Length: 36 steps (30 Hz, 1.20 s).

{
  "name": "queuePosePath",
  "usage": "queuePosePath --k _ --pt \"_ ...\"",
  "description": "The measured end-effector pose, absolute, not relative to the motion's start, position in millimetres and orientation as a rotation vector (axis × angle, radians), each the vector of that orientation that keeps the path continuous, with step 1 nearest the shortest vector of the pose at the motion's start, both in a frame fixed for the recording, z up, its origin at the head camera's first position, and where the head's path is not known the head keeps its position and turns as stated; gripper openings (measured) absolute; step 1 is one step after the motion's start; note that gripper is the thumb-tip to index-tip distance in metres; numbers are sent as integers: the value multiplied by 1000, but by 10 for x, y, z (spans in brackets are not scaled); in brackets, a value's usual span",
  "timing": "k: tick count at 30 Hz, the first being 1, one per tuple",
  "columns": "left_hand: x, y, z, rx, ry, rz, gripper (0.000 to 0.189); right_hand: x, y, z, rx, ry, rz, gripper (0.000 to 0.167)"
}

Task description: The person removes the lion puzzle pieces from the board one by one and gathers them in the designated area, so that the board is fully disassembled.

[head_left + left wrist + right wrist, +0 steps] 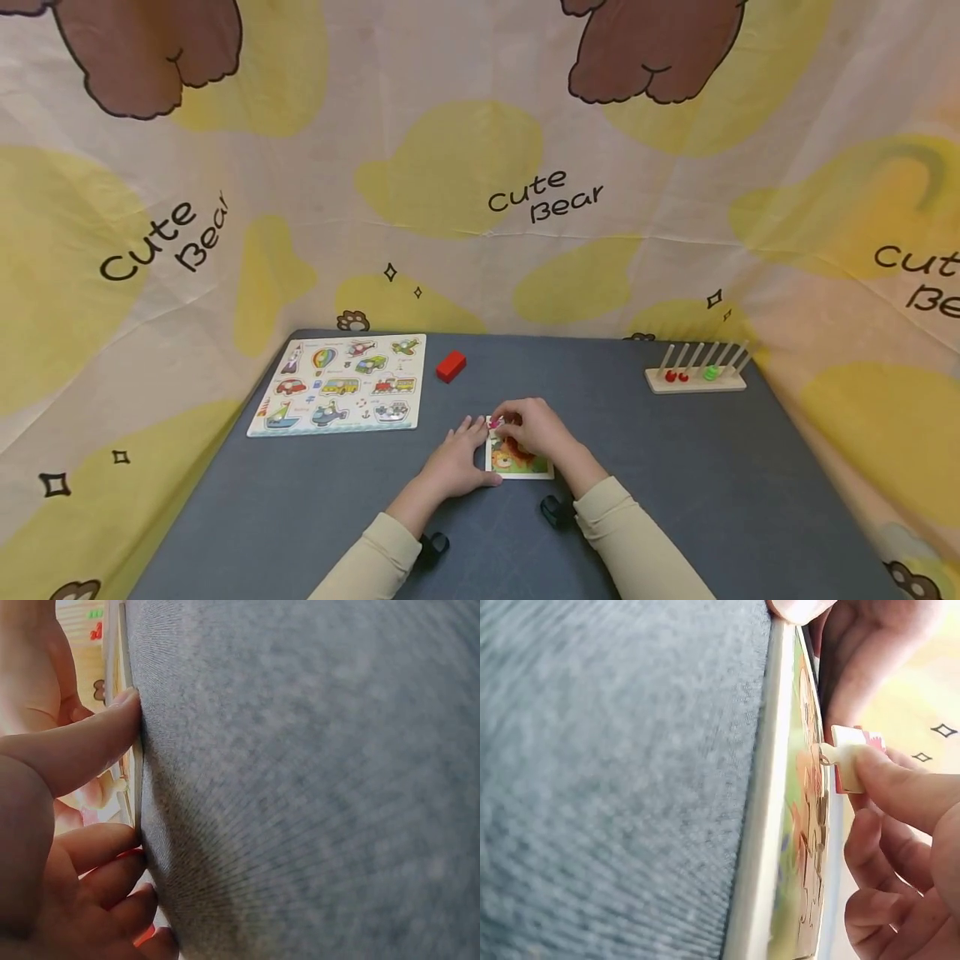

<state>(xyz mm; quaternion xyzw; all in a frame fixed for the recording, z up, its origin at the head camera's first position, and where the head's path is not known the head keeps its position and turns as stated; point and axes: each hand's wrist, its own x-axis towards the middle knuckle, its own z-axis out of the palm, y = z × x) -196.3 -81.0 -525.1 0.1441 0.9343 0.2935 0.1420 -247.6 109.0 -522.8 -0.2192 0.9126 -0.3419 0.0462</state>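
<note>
A small lion jigsaw board (519, 463) lies on the grey table (675, 467) in front of me. My left hand (459, 454) rests flat beside its left edge, thumb pressing the board's rim (136, 780). My right hand (527, 427) hovers over the board's far left corner and pinches a small pink-and-white puzzle piece (850, 756) between thumb and fingertips, held against the board's face (806, 825). In the right wrist view the board shows edge-on, with the piece just above its picture.
A large vehicle peg puzzle (341, 383) lies at the table's far left. A red block (451, 366) sits just right of it. A wooden peg rack (697, 373) with red and green rings stands at the far right. A bear-print cloth (480, 192) walls the table.
</note>
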Motion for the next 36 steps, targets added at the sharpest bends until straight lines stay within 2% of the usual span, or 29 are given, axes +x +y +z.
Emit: queuePosePath --k 11,36 --pt "-1956 -785 -5241 419 2709 823 90 -2470 1146 -5141 -511 2766 -1293 9" --pt "-1936 -794 -5213 407 2708 840 91 -2466 1507 -4958 -411 2788 -1386 8"
